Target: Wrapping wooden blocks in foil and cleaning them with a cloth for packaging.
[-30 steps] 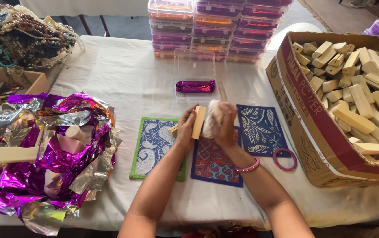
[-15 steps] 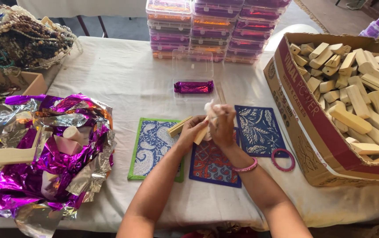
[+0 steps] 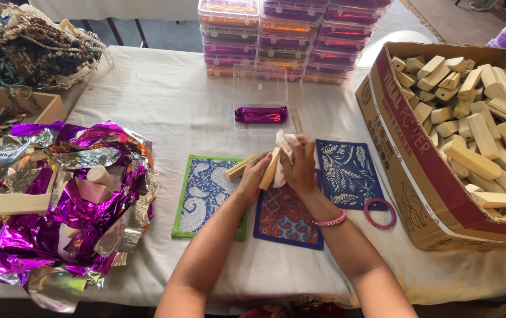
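My left hand (image 3: 255, 175) grips two pale wooden sticks (image 3: 269, 169) over the patterned mats at the table's middle. My right hand (image 3: 301, 166) is closed on a crumpled white cloth (image 3: 283, 145) pressed against the upper stick. Under the hands lie three printed mats: a green-edged blue one (image 3: 205, 194), a red and blue one (image 3: 285, 215), and a dark blue leaf one (image 3: 341, 172). A pink bangle sits on my right wrist.
An open clear box (image 3: 260, 91) holds a purple foil-wrapped piece (image 3: 260, 114). Stacked clear boxes (image 3: 288, 35) stand behind. A cardboard carton (image 3: 418, 171) of wooden blocks is at right. Purple and silver foil (image 3: 59, 206) lies at left, beads (image 3: 29, 44) far left. A pink ring (image 3: 380, 213) lies near the carton.
The sticks have tipped from upright to slanting left, and my right hand with the cloth has slid along them.
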